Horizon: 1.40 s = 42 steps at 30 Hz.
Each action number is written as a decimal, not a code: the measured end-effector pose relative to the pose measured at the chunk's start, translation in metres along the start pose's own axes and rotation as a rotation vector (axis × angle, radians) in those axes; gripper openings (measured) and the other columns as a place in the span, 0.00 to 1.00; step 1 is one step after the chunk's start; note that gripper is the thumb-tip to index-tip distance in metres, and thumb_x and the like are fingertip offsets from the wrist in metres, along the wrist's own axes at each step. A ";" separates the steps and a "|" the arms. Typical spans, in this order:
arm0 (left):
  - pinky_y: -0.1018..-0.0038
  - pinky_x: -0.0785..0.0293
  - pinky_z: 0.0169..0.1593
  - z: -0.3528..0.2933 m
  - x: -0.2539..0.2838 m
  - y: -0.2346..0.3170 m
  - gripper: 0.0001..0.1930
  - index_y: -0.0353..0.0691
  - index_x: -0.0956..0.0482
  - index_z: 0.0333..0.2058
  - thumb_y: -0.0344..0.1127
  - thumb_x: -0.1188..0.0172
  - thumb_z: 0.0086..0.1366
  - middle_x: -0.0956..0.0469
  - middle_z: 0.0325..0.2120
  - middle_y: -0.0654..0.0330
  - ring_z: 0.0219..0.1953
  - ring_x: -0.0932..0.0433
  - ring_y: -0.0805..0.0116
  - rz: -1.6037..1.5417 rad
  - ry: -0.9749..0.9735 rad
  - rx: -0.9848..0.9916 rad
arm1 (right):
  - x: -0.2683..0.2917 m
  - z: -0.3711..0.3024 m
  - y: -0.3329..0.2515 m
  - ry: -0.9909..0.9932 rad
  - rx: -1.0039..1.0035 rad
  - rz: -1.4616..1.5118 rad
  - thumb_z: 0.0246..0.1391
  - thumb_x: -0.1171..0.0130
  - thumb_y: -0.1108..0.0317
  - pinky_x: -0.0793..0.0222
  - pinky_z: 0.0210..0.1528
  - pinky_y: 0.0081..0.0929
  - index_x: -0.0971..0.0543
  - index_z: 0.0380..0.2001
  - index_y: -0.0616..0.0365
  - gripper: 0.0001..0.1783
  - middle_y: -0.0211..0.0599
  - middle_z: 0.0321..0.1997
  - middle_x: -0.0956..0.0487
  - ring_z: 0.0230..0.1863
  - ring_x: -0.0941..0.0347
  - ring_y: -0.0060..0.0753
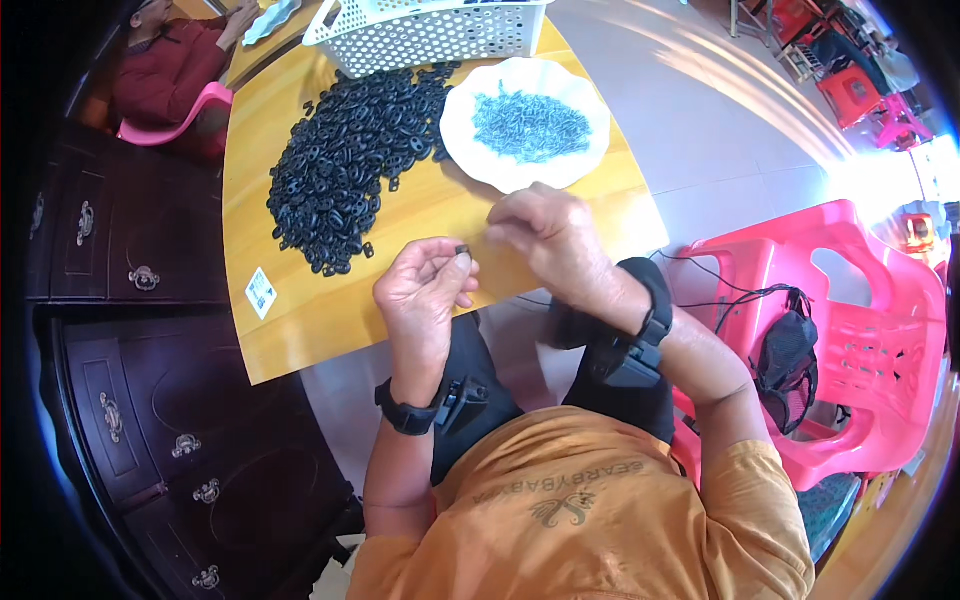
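Observation:
Over the near edge of the table, my left hand pinches a small black plastic piece between thumb and forefinger. My right hand hovers just to its right, below the white plate; its fingers are bent together and their tips are blurred, so what they hold cannot be made out. On the white scalloped plate lies a heap of thin silvery metal pieces, like small screws or pins. To the left spreads a large pile of small black plastic pieces with holes.
A white perforated basket stands at the table's far edge. A small white printed card lies at the left. Dark drawer cabinets flank the left side, a pink plastic chair the right. Another person sits at the far left.

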<state>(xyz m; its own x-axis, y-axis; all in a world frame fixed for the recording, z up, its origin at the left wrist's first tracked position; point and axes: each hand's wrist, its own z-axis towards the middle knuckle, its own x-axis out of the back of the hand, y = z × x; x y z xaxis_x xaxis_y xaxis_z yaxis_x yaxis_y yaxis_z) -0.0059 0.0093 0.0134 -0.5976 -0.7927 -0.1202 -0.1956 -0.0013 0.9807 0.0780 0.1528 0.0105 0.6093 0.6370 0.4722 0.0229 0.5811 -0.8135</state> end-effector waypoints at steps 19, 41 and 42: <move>0.82 0.29 0.24 0.004 0.005 -0.018 0.06 0.29 0.24 0.34 0.26 0.43 0.59 0.23 0.24 0.55 0.22 0.26 0.75 -0.078 0.055 0.029 | 0.017 0.079 0.064 -0.113 0.230 -0.785 0.37 0.41 0.68 0.32 0.36 0.36 0.20 0.20 0.54 0.04 0.36 0.22 0.25 0.33 0.30 0.40; 0.80 0.29 0.27 0.004 -0.009 0.006 0.08 0.29 0.26 0.38 0.26 0.45 0.61 0.23 0.26 0.55 0.24 0.25 0.73 -0.271 -0.034 0.084 | 0.033 0.042 0.016 -0.239 -0.482 0.737 0.51 0.39 0.64 0.38 0.30 0.13 0.23 0.30 0.60 0.10 0.28 0.25 0.24 0.26 0.32 0.17; 0.80 0.29 0.27 0.003 -0.010 0.006 0.07 0.29 0.26 0.37 0.26 0.45 0.61 0.23 0.26 0.55 0.24 0.25 0.74 -0.272 -0.044 0.075 | 0.030 0.040 0.014 -0.244 -0.512 0.784 0.51 0.39 0.65 0.37 0.30 0.13 0.23 0.30 0.60 0.10 0.28 0.25 0.24 0.26 0.32 0.17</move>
<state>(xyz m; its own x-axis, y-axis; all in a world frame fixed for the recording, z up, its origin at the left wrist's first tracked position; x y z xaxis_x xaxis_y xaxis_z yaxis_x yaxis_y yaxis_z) -0.0038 0.0191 0.0199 -0.5484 -0.7420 -0.3856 -0.4094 -0.1639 0.8975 0.0650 0.2006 0.0265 0.4189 0.8710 -0.2568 0.0582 -0.3079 -0.9496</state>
